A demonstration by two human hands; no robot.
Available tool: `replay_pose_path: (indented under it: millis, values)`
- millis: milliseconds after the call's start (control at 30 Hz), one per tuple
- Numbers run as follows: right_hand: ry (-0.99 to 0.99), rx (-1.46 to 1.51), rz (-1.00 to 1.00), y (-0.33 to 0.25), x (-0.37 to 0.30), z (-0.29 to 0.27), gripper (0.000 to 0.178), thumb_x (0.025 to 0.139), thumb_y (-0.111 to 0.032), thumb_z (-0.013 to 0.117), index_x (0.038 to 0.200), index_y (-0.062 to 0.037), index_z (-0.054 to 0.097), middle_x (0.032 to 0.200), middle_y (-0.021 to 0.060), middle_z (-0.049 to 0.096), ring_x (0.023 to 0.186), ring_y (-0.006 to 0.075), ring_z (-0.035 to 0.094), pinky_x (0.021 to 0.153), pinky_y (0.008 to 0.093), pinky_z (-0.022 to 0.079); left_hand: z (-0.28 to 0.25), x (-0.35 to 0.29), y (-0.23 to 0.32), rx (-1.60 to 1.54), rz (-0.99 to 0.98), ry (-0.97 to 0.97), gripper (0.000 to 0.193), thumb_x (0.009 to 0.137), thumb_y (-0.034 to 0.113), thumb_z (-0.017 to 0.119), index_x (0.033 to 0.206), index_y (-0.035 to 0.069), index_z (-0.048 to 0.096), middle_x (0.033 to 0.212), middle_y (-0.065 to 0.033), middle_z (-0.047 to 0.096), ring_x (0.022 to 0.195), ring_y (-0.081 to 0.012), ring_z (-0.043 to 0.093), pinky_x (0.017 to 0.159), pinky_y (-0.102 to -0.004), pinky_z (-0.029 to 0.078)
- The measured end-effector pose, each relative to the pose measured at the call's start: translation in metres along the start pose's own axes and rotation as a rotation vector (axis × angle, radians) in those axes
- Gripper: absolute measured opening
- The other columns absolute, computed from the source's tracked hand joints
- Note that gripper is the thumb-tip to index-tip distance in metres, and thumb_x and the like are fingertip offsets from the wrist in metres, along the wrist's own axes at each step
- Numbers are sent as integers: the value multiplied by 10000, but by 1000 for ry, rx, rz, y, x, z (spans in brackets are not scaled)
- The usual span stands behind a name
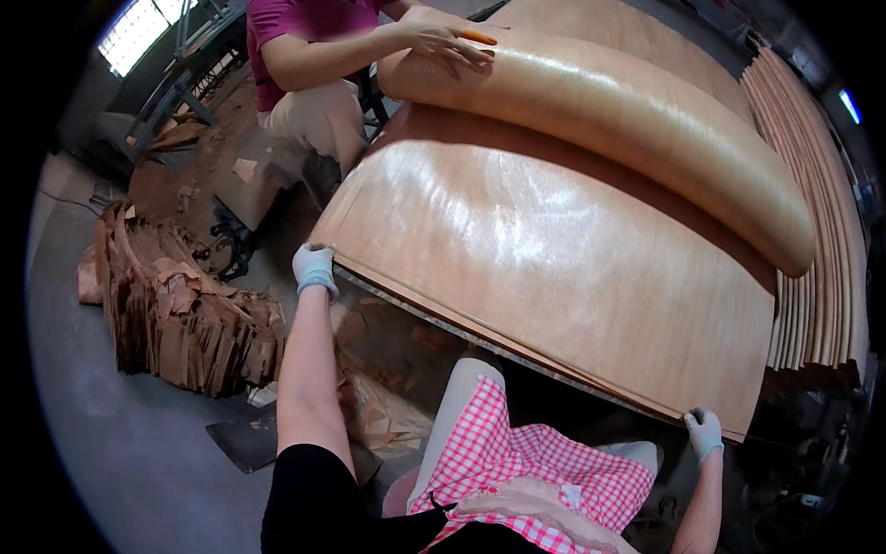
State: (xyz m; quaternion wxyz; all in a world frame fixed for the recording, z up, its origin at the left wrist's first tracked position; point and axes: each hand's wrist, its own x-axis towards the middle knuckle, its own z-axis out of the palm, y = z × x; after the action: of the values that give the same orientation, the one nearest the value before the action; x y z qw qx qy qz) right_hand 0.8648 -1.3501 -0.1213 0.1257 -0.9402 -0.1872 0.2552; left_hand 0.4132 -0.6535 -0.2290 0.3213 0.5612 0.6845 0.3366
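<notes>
A broad, glossy sheet of wood veneer lies flat in front of me, its near edge running from the left down to the lower right. At its near left corner my left hand, in a white glove, is closed on the edge. My right hand, also gloved in white, pinches the edge near the right corner. Both hands' fingertips are partly hidden against the sheet. Across the far part lies a thick curled roll of veneer. A co-worker's hand, with orange finger covers, rests on the roll's left end.
A co-worker in a magenta shirt sits at the far left. On the floor to my left stands a pile of ragged brown veneer scraps. Long stacked veneer sheets line the right side. A checked pink apron covers my lap.
</notes>
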Motion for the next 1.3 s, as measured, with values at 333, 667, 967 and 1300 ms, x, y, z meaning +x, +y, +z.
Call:
replay_pose_path:
  millis: [333,667,967,1300]
  values:
    - [-6,-102,67,11,21,3,452,758,-402,682,931,16,676,935,241,657,904,376,634,782,422,491,0,-36,35,479,276,71,279,765,231,633,974,58,696,953,-186,684,840,-308,666,760,-396,504]
    - [-94,-67,108,22,27,8,442,740,-427,674,921,-23,671,975,225,654,938,364,623,832,437,488,42,-138,96,743,728,380,418,851,202,533,1234,36,557,1014,-209,650,920,-370,614,825,-450,481]
    - [-134,-47,80,17,33,6,410,775,-384,641,1018,-55,675,1053,200,648,974,365,623,851,438,498,202,-560,174,533,1212,-857,899,755,382,686,1418,-48,257,1469,-273,258,1379,-403,204,1142,-469,143]
    - [85,-129,269,259,27,-97,285,848,-275,587,1047,-87,667,1080,179,645,999,352,612,878,427,482,213,-565,171,584,1120,-903,1042,682,421,741,1451,-27,199,1493,-249,227,1401,-366,182,1155,-454,109]
